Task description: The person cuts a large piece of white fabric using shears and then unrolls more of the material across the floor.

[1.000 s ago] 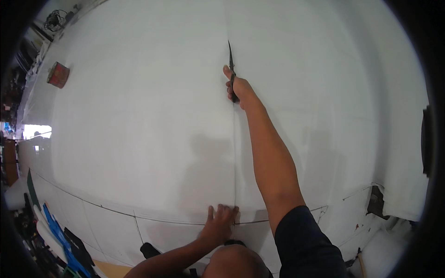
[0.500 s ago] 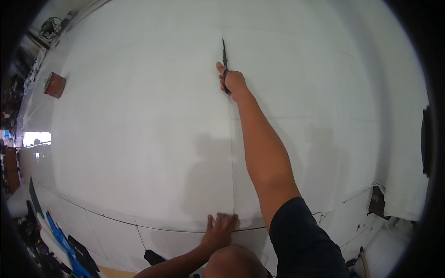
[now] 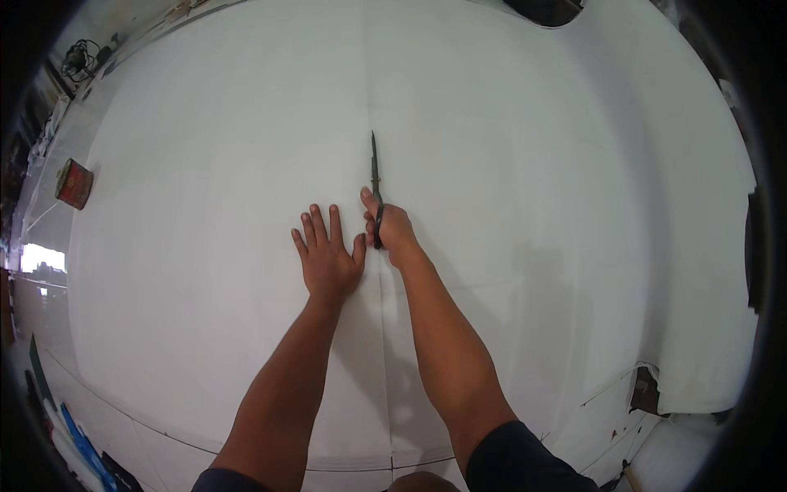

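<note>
A wide white sheet (image 3: 197, 164), cloth or paper, lies spread before me. My right hand (image 3: 395, 228) is closed round the handles of dark scissors (image 3: 375, 168), whose blades point away from me along a crease in the sheet. Whether the blades are parted cannot be made out. Behind that hand a thin straight line, which looks like a cut, runs back toward me. Just left of the scissors, my left hand (image 3: 329, 264) lies flat on the sheet with its fingers spread, holding nothing.
A red tin (image 3: 75, 184) stands beyond the sheet's left side. Blue and white items (image 3: 86, 443) lie at the lower left. Tangled dark cable (image 3: 79, 59) sits at the far left corner. A dark opening (image 3: 645, 389) shows at the near right, beside hanging white material (image 3: 705, 328).
My left hand has moved forward from the near edge and now lies beside the scissors. The view has shifted, so the right hand and scissors appear lower in the picture.
</note>
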`<state>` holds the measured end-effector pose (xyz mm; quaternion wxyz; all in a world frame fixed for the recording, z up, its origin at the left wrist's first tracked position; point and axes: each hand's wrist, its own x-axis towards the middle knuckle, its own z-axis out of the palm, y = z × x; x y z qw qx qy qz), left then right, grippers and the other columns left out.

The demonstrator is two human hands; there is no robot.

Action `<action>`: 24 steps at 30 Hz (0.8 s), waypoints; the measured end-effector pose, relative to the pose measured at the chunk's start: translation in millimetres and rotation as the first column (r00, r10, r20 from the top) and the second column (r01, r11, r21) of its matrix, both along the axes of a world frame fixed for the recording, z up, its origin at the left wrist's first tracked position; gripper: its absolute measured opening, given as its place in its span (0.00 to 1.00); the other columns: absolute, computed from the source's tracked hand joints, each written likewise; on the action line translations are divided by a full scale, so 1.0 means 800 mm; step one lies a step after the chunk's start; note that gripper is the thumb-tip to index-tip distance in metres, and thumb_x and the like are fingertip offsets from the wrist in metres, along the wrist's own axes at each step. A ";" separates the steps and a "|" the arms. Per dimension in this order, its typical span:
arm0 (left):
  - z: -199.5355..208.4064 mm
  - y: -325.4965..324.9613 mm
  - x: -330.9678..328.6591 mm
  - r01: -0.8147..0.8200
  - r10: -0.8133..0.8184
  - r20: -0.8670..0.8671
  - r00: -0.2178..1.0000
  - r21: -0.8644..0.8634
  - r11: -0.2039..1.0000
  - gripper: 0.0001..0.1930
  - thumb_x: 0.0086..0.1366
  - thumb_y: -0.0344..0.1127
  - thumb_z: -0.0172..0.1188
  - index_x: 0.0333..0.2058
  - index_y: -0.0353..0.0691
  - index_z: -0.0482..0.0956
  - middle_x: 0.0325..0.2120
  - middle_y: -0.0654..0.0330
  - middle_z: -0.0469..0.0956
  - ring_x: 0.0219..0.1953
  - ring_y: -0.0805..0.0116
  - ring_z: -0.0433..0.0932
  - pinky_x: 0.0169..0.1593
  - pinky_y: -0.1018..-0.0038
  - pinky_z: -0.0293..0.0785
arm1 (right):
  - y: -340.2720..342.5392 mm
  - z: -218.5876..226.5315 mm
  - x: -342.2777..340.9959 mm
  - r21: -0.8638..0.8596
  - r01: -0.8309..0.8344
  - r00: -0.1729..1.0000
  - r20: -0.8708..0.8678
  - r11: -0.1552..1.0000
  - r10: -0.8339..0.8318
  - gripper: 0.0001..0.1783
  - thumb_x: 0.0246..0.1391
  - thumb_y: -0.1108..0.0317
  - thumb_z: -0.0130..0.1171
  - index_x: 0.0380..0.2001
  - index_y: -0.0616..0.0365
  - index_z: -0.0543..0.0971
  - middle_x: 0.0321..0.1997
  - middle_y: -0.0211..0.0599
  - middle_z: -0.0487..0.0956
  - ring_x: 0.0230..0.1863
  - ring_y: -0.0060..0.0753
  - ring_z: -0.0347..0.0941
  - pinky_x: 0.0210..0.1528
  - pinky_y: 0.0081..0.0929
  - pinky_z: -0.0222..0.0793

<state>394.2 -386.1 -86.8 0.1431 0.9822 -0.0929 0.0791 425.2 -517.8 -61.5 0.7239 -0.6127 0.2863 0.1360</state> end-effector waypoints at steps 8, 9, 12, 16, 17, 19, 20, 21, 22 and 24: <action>0.015 -0.010 0.005 -0.018 0.020 -0.147 0.989 0.013 1.000 0.37 0.64 0.51 0.50 0.66 0.37 0.55 0.66 0.40 0.50 0.69 0.41 0.47 0.69 0.47 0.39 | -0.011 -0.004 0.005 -0.009 -0.004 0.997 -0.074 1.000 0.003 0.31 0.54 0.37 0.59 0.20 0.58 0.71 0.15 0.31 0.69 0.15 0.24 0.65 0.19 0.23 0.61; 0.017 -0.008 0.007 -0.023 0.023 -0.172 0.985 0.003 1.000 0.37 0.63 0.51 0.51 0.66 0.37 0.55 0.66 0.39 0.50 0.69 0.40 0.47 0.68 0.46 0.39 | -0.010 -0.004 0.005 -0.021 -0.046 0.994 -0.100 0.999 0.044 0.31 0.54 0.37 0.58 0.20 0.57 0.70 0.15 0.31 0.69 0.16 0.24 0.65 0.20 0.23 0.61; 0.019 -0.009 0.006 -0.042 0.044 -0.257 0.966 0.012 0.999 0.37 0.62 0.52 0.51 0.66 0.39 0.56 0.67 0.40 0.48 0.70 0.41 0.45 0.69 0.46 0.36 | -0.008 0.015 0.010 -0.174 -0.159 0.982 -0.131 0.972 0.137 0.32 0.56 0.36 0.56 0.22 0.59 0.70 0.16 0.33 0.71 0.18 0.25 0.67 0.23 0.24 0.63; 0.020 -0.011 0.011 -0.048 0.058 -0.370 0.927 0.037 0.998 0.38 0.61 0.53 0.51 0.66 0.41 0.56 0.68 0.41 0.46 0.71 0.41 0.42 0.69 0.45 0.33 | -0.016 0.034 0.035 -0.034 -0.102 0.982 -0.163 0.994 0.095 0.33 0.58 0.36 0.51 0.23 0.60 0.69 0.16 0.32 0.67 0.19 0.29 0.65 0.27 0.29 0.65; 0.019 -0.010 0.012 -0.054 0.064 -0.379 0.923 0.037 0.998 0.38 0.61 0.53 0.51 0.66 0.41 0.56 0.68 0.41 0.46 0.71 0.41 0.42 0.69 0.45 0.33 | -0.019 0.032 0.047 -0.034 -0.108 0.980 -0.173 0.994 0.101 0.33 0.58 0.36 0.51 0.23 0.60 0.69 0.16 0.32 0.67 0.19 0.29 0.65 0.27 0.29 0.65; 0.018 -0.007 0.013 -0.039 0.049 -0.377 0.925 0.034 0.999 0.39 0.58 0.51 0.53 0.65 0.36 0.56 0.66 0.37 0.48 0.69 0.35 0.45 0.68 0.41 0.35 | -0.024 0.024 0.071 -0.127 -0.161 0.975 -0.174 0.979 0.138 0.32 0.56 0.33 0.52 0.28 0.57 0.70 0.18 0.26 0.65 0.20 0.20 0.63 0.25 0.21 0.62; 0.019 -0.006 0.013 -0.041 0.051 -0.386 0.921 0.034 0.999 0.39 0.58 0.51 0.53 0.65 0.36 0.56 0.66 0.37 0.48 0.69 0.35 0.45 0.68 0.41 0.35 | -0.027 0.016 0.078 -0.126 -0.165 0.973 -0.183 0.978 0.140 0.32 0.56 0.33 0.52 0.28 0.57 0.70 0.18 0.26 0.65 0.20 0.20 0.63 0.25 0.21 0.62; 0.019 -0.006 0.015 -0.039 0.051 -0.396 0.917 0.038 0.998 0.40 0.58 0.51 0.53 0.65 0.36 0.57 0.66 0.37 0.48 0.69 0.34 0.45 0.67 0.40 0.36 | -0.030 0.008 0.087 -0.128 -0.138 0.981 -0.153 0.982 0.118 0.31 0.57 0.35 0.52 0.27 0.56 0.70 0.18 0.26 0.65 0.20 0.19 0.63 0.24 0.21 0.61; 0.020 -0.007 0.015 -0.036 0.050 -0.406 0.912 0.043 0.998 0.40 0.57 0.52 0.54 0.64 0.36 0.57 0.66 0.36 0.48 0.69 0.34 0.45 0.67 0.39 0.36 | -0.033 0.001 0.094 -0.128 -0.110 0.988 -0.123 0.986 0.094 0.30 0.57 0.36 0.53 0.26 0.56 0.70 0.17 0.26 0.65 0.19 0.19 0.62 0.23 0.21 0.61; 0.017 -0.007 0.016 -0.035 0.045 -0.395 0.917 0.033 0.999 0.40 0.56 0.52 0.54 0.64 0.36 0.58 0.66 0.36 0.48 0.68 0.33 0.45 0.67 0.39 0.37 | -0.030 0.006 0.103 -0.142 -0.093 0.989 -0.127 0.986 0.075 0.29 0.57 0.38 0.54 0.25 0.55 0.69 0.17 0.25 0.65 0.18 0.18 0.62 0.22 0.21 0.60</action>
